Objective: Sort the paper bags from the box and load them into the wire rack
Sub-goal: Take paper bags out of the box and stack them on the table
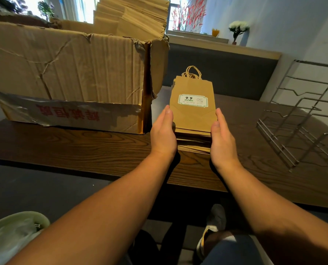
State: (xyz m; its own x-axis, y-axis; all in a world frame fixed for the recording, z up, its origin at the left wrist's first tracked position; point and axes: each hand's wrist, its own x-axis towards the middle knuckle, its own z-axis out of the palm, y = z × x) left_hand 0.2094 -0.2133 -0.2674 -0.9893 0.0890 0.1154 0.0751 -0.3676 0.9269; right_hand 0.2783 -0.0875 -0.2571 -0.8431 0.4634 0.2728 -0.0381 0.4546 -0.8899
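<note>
A stack of flat brown paper bags [193, 111] with twine handles lies on the dark wooden table [102, 150]; the top bag carries a green-and-white "9.9" label. My left hand [163, 131] presses flat against the stack's left side, and my right hand [221, 138] presses flat against its right side, fingers straight. A large torn cardboard box [69, 77] stands to the left, with many more brown bags [132, 16] sticking out of its top. The wire rack [301, 119] stands on the table at the right, with no bags in it.
A dark bench back runs behind the table, with a ledge holding a white flower plant [237, 29]. A green bin with a plastic liner [12, 234] sits at the lower left. My legs and shoes show below the table's front edge.
</note>
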